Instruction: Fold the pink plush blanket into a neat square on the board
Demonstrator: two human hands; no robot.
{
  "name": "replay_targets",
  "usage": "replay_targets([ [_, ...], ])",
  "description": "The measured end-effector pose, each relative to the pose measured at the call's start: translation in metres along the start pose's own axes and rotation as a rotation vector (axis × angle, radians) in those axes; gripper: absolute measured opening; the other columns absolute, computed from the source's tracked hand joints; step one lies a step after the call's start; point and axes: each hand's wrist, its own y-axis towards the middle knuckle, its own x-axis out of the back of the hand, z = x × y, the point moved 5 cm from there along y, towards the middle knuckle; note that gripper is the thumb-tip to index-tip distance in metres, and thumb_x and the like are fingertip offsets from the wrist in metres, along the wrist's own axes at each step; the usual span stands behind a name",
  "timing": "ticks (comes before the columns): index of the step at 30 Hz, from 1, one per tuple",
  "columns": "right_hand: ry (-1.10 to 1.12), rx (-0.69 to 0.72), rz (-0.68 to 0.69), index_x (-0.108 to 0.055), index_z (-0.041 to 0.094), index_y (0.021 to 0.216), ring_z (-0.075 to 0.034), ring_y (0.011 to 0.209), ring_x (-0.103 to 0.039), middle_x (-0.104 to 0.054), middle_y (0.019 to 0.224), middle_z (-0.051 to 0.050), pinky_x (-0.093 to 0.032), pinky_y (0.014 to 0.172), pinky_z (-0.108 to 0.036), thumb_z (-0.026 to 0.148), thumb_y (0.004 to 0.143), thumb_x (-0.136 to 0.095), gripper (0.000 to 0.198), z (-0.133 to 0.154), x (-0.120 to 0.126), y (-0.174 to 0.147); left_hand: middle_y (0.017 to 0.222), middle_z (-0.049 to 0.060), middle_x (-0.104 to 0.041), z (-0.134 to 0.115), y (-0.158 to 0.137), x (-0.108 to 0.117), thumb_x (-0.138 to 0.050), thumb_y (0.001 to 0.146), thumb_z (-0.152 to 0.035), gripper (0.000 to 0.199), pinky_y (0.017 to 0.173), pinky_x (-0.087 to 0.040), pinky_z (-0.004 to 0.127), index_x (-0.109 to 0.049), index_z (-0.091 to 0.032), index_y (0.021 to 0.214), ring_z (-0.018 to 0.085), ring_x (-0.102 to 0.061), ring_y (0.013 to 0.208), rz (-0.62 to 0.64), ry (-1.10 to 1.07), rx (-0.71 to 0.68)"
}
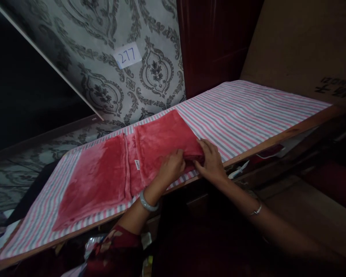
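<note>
A red plush blanket (99, 173) lies across a striped cloth, both of its ends folded inward with a narrow strip left between them. A small white tag (137, 164) shows on that strip. My left hand (173, 165) is closed on the near edge of the right-hand fold, its fingertips curled and partly hidden. At the near right corner, my right hand (211, 159) holds the layers between thumb and fingers. A dark gap opens between the layers where the two hands meet the edge.
The pink, grey and white striped cloth (236, 111) covers a wood-edged table. Behind stand a patterned wall with a paper marked 277 (128, 55), a dark red panel (213, 42) and a large cardboard box (302, 46). A black screen (31, 84) is at left.
</note>
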Motion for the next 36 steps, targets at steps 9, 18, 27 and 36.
replay_targets([
  [9, 0.044, -0.016, -0.018, -0.055, 0.02, 0.138, -0.029, 0.127, -0.052, -0.056, 0.136, -0.013, -0.045, 0.11, -0.051, 0.021, 0.083, -0.054, 0.055, -0.008, 0.001, 0.009, 0.09, 0.008, -0.07, 0.006, 0.004, 0.013, -0.056, 0.084, -0.017, 0.02, 0.077, -0.046, 0.031, -0.07, -0.02, 0.098, 0.025, -0.063, 0.085, -0.024, -0.181, 0.05],
  [18, -0.142, 0.055, 0.08, -0.037, 0.018, 0.154, -0.035, 0.137, -0.043, -0.037, 0.157, -0.017, -0.045, 0.108, -0.055, 0.01, 0.076, -0.054, 0.081, 0.009, -0.007, 0.009, 0.074, 0.001, -0.067, 0.02, 0.017, 0.014, -0.059, 0.077, -0.013, 0.014, 0.066, -0.037, 0.028, -0.071, -0.018, 0.083, 0.018, -0.054, 0.067, -0.015, -0.401, -0.01],
  [27, -0.118, 0.044, -0.004, -0.029, 0.017, 0.158, -0.034, 0.141, -0.039, -0.035, 0.158, -0.019, -0.044, 0.111, -0.054, 0.01, 0.078, -0.053, 0.084, -0.001, -0.003, 0.007, 0.072, 0.0, -0.065, 0.027, 0.018, 0.013, -0.06, 0.079, -0.017, 0.013, 0.065, -0.037, 0.027, -0.072, -0.017, 0.084, 0.016, -0.052, 0.066, -0.039, -0.47, 0.035],
  [36, -0.062, -0.1, 0.002, -0.043, 0.02, 0.153, -0.027, 0.125, -0.058, -0.06, 0.14, -0.011, -0.05, 0.108, -0.046, 0.007, 0.075, -0.047, 0.08, -0.024, -0.004, -0.003, 0.11, 0.01, -0.061, 0.02, 0.006, -0.014, -0.063, 0.076, -0.012, 0.031, 0.091, -0.049, 0.039, -0.061, -0.017, 0.106, 0.026, -0.058, 0.102, -0.069, -0.16, -0.188],
])
